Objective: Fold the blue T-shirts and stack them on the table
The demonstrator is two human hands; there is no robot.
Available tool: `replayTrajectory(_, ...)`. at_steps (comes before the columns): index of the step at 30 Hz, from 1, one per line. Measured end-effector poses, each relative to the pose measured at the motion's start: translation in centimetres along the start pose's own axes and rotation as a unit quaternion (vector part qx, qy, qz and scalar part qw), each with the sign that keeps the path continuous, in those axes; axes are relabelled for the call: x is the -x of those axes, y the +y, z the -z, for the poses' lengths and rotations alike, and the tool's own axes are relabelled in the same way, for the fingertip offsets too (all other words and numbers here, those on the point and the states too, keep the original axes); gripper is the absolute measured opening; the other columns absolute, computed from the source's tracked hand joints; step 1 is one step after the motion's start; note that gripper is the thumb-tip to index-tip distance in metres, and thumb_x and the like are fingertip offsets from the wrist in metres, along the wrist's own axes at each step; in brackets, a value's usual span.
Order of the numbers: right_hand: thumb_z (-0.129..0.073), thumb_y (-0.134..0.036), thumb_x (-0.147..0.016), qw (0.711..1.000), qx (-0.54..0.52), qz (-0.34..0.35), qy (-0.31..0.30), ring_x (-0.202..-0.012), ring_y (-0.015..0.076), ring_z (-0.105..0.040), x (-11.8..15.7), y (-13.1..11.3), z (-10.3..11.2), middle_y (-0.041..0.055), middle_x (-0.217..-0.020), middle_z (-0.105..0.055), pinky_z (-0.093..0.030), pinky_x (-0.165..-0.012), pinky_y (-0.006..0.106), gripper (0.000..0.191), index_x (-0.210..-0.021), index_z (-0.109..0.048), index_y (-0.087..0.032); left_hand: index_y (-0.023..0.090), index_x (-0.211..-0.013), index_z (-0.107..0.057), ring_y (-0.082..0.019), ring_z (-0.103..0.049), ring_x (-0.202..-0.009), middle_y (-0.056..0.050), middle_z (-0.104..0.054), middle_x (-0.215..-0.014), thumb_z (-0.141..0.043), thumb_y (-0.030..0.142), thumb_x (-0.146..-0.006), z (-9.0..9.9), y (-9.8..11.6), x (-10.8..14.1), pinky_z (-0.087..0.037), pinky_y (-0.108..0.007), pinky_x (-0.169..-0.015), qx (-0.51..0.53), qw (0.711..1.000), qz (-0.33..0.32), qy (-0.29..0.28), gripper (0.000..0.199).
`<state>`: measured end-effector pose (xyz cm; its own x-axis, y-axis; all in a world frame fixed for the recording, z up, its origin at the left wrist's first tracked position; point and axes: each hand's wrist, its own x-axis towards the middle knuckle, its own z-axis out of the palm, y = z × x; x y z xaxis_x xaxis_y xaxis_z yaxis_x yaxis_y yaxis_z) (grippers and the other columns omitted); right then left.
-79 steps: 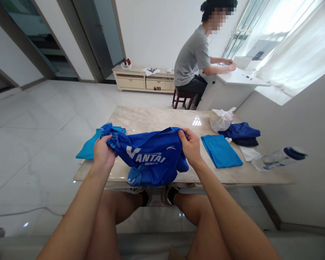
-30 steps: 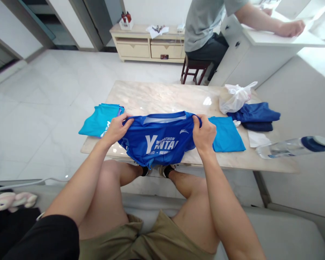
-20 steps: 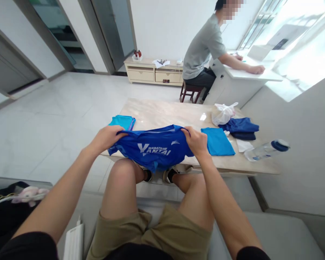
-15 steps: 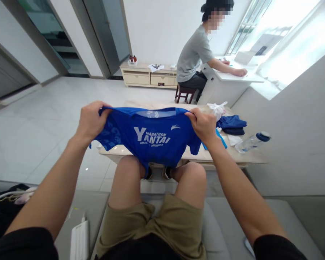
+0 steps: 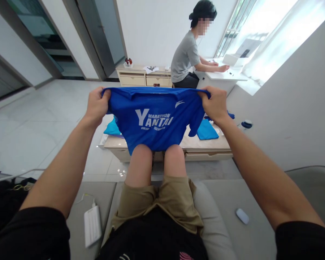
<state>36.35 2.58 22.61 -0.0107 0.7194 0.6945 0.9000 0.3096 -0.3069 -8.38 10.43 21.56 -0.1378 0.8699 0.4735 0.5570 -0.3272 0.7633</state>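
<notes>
While the blue shirt (image 5: 154,103) hangs spread between two hands, its folding, as judged here, remains undone. Left hand (image 5: 96,106): fingers closed on one upper corner. Left turquoise cloth (image 5: 112,127): on the table (image 5: 191,143), partly hidden behind the shirt; whether neatly folded, cannot tell. Shirt: one item, front lettering towards the wearer, held up above the near table edge, hem at the knees; contact there unclear. Right turquoise cloth (image 5: 207,130): lying flat, apparently finished. Right hand (image 5: 215,104): fingers closed on the opposite upper corner. Bottle (image 5: 246,124): rightmost. Judged outstanding: the shirt's folding and laying down.
</notes>
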Motion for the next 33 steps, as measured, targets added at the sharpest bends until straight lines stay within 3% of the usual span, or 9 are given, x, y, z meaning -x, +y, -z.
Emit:
replayTrajectory(3,-0.051,-0.056,-0.111,0.998,-0.034,-0.035,0.028,-0.099,0.0315,-0.071,-0.7,0.2,0.0,0.0098,-0.095,-0.082,-0.053,-0.088,0.042,0.043,-0.110,-0.078,-0.023,0.021,-0.084,-0.055,-0.012,-0.033,-0.071,0.005,-0.042,-0.074,-0.056,0.025,-0.108,-0.3,0.3,0.0,-0.035,-0.027,-0.067,0.013,1.000,-0.001,0.027,0.024)
replayTrajectory(8,-0.051,-0.060,-0.110,0.993,-0.064,-0.046,0.089,-0.098,0.0325,-0.072,-1.7,0.7,0.2,0.0102,-0.094,-0.079,-0.056,-0.088,0.044,0.043,-0.106,-0.077,-0.026,0.020,-0.074,-0.055,-0.012,-0.037,-0.071,0.004,-0.047,-0.070,-0.063,0.036,-0.106,1.6,1.3,0.2,-0.034,-0.029,-0.069,-0.081,0.986,-0.136,0.054,0.037)
replayTrajectory(13,-0.051,-0.055,-0.111,0.993,-0.047,-0.024,0.109,-0.099,0.0312,-0.071,-2.4,1.2,0.7,0.0098,-0.096,-0.078,-0.057,-0.089,0.045,0.039,-0.106,-0.076,-0.025,0.015,-0.088,-0.069,-0.014,-0.050,-0.077,-0.001,-0.069,-0.082,-0.060,0.047,-0.110,3.4,2.2,0.2,-0.040,-0.029,-0.080,-0.215,0.963,-0.152,0.050,0.039)
replayTrajectory(16,-0.053,-0.055,-0.110,0.994,-0.034,-0.016,0.100,-0.095,0.0301,-0.071,-2.3,1.8,0.4,0.0091,-0.094,-0.078,-0.057,-0.085,0.044,0.037,-0.104,-0.076,-0.026,0.013,-0.105,-0.075,-0.017,-0.059,-0.088,-0.006,-0.077,-0.099,-0.056,0.041,-0.111,3.5,1.9,0.0,-0.044,-0.030,-0.089,-0.235,0.958,-0.160,0.024,0.034)
replayTrajectory(20,-0.051,-0.056,-0.111,0.994,-0.063,-0.032,0.086,-0.091,0.0288,-0.071,-1.3,3.3,-1.2,0.0096,-0.095,-0.078,-0.057,-0.080,0.042,0.040,-0.106,-0.076,-0.024,0.012,-0.115,-0.074,-0.017,-0.063,-0.095,-0.006,-0.078,-0.106,-0.054,0.024,-0.107,2.4,0.6,0.1,-0.048,-0.028,-0.092,-0.175,0.973,-0.152,-0.019,0.025)
replayTrajectory(23,-0.051,-0.057,-0.111,0.990,-0.092,-0.058,0.086,-0.090,0.0265,-0.069,-0.1,4.7,-3.0,0.0107,-0.097,-0.078,-0.056,-0.077,0.039,0.043,-0.108,-0.075,-0.022,0.012,-0.112,-0.072,-0.015,-0.061,-0.090,-0.004,-0.075,-0.099,-0.053,0.021,-0.106,0.9,-0.5,0.6,-0.049,-0.026,-0.087,-0.143,0.983,-0.114,-0.009,0.022)
replayTrajectory(28,-0.044,-0.056,-0.113,0.983,-0.080,-0.091,0.141,-0.089,0.0262,-0.070,0.5,6.5,-5.5,0.0107,-0.098,-0.076,-0.054,-0.077,0.039,0.046,-0.109,-0.073,-0.021,0.015,-0.104,-0.072,-0.015,-0.060,-0.081,-0.002,-0.071,-0.088,-0.055,0.033,-0.108,-1.3,-2.4,1.2,-0.048,-0.027,-0.081,-0.157,0.982,-0.104,0.023,0.025)
replayTrajectory(33,-0.050,-0.056,-0.110,0.986,-0.025,-0.078,0.147,-0.084,0.0258,-0.070,0.3,8.2,-5.7,0.0159,-0.094,-0.079,-0.052,-0.079,0.038,0.045,-0.103,-0.075,-0.019,0.020,-0.087,-0.067,-0.016,-0.053,-0.068,-0.001,-0.062,-0.072,-0.052,0.054,-0.105,-2.2,-3.9,0.4,-0.040,-0.030,-0.071,-0.223,0.969,-0.109,0.011,0.041)
